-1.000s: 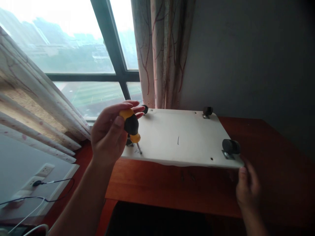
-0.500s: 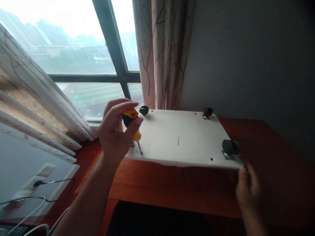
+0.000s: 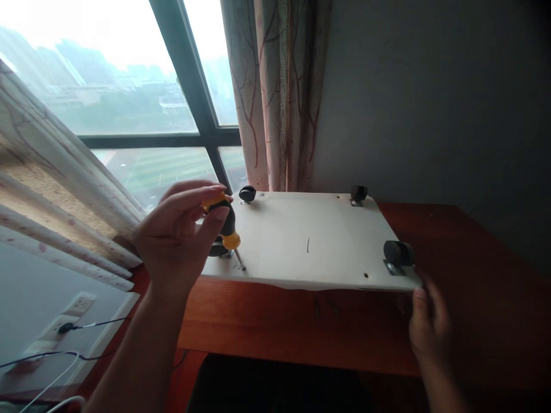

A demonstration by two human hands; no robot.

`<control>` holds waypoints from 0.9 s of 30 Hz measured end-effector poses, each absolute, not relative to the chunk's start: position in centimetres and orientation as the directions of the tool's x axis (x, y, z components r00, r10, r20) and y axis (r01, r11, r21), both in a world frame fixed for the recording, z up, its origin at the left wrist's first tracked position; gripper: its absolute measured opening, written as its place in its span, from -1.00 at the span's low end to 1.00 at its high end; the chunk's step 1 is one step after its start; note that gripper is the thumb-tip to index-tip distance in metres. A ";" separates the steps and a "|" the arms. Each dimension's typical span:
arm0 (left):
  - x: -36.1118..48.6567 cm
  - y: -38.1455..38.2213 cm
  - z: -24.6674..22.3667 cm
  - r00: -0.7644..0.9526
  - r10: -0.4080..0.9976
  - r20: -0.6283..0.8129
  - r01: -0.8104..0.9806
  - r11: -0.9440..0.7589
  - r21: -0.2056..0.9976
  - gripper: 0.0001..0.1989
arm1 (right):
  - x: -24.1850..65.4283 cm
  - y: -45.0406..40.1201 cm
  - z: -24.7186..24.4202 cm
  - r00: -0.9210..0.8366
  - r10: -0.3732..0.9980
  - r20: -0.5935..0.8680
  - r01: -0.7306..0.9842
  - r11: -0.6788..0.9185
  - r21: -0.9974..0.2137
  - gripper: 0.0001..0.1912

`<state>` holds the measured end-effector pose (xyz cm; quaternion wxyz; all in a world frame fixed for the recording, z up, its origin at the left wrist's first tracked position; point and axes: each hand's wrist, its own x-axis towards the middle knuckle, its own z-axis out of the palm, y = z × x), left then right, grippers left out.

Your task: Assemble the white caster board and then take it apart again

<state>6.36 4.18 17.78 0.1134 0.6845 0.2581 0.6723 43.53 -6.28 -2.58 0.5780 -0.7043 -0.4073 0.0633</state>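
Pinched in the fingers of my left hand (image 3: 181,235) is a yellow and black screwdriver (image 3: 229,222). Its shaft slants down, and the tip meets the near left part of a white board (image 3: 293,229). Black casters on metal plates stand up from the board: one far left (image 3: 247,194), one far right (image 3: 359,194), one near right (image 3: 398,253), and one near left (image 3: 218,248), partly hidden behind my left hand. My right hand (image 3: 430,321) grips the board's near right corner, thumb on the edge; its other fingers are partly hidden.
The board rests on a reddish wooden table (image 3: 258,321). Two small dark pieces (image 3: 326,308), blurred, lie in front of it. Behind are a window (image 3: 142,103) and a curtain (image 3: 275,97). A wall socket (image 3: 80,304) with cords sits low at left.
My left hand has shifted left and the screwdriver handle now leans further left, its tip still at the same spot. The near left caster shows more. My right hand stays on the corner.
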 end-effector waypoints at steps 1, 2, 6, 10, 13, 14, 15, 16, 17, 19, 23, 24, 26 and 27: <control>6.4 4.1 17.9 -0.057 0.482 0.874 0.228 -0.846 0.482 -0.72 | 43.6 -6.3 -2.7 0.659 0.649 0.380 0.499 0.000 -0.866 -0.34; 6.5 4.1 18.0 -0.075 0.465 0.882 0.234 -0.852 0.469 -0.70 | 43.6 -6.3 -2.7 0.659 0.652 0.375 0.496 -0.001 -0.868 -0.33; 6.6 4.0 17.9 -0.080 0.497 0.864 0.100 -0.858 0.503 -0.81 | 43.6 -6.3 -2.9 0.663 0.660 0.354 0.472 -0.001 -0.882 -0.31; 5.7 4.4 17.0 0.151 0.596 0.789 -0.105 -0.784 0.612 -0.75 | 43.5 -6.3 -2.6 0.676 0.656 0.335 0.458 -0.018 -0.889 -0.28; 5.3 4.9 16.4 0.177 0.630 0.756 -0.054 -0.761 0.647 -0.68 | 43.5 -6.2 -2.6 0.686 0.656 0.316 0.447 -0.036 -0.894 -0.27; 5.4 5.1 16.4 0.129 0.634 0.762 0.001 -0.769 0.639 -0.67 | 43.5 -6.2 -2.7 0.686 0.656 0.314 0.445 -0.036 -0.895 -0.28; 5.4 5.3 16.5 0.059 0.628 0.776 0.073 -0.778 0.624 -0.64 | 43.6 -6.3 -2.9 0.686 0.657 0.312 0.439 -0.032 -0.898 -0.28; 5.5 5.4 16.6 -0.018 0.603 0.797 0.152 -0.787 0.599 -0.59 | 43.6 -6.3 -3.0 0.686 0.660 0.306 0.429 -0.027 -0.903 -0.29; 5.6 5.6 16.7 -0.085 0.563 0.822 0.228 -0.792 0.566 -0.53 | 43.7 -6.3 -3.2 0.686 0.664 0.297 0.416 -0.022 -0.909 -0.29; 5.7 5.7 17.1 -0.153 0.473 0.867 0.334 -0.801 0.496 -0.41 | 43.8 -6.3 -3.4 0.683 0.672 0.286 0.400 -0.017 -0.916 -0.30; 5.6 5.5 17.2 -0.075 0.484 0.872 0.285 -0.828 0.483 -0.56 | 43.7 -6.4 -3.5 0.676 0.673 0.299 0.412 -0.009 -0.911 -0.34; 5.5 5.4 17.1 -0.026 0.525 0.851 0.221 -0.827 0.517 -0.63 | 43.7 -6.4 -3.5 0.675 0.675 0.297 0.407 -0.005 -0.913 -0.35; 5.4 5.1 16.9 0.079 0.595 0.800 0.100 -0.803 0.587 -0.66 | 43.8 -6.4 -3.6 0.676 0.676 0.294 0.395 0.005 -0.919 -0.36; 5.4 5.0 16.7 0.117 0.619 0.777 0.073 -0.785 0.615 -0.63 | 43.9 -6.3 -3.6 0.675 0.674 0.300 0.400 0.007 -0.917 -0.36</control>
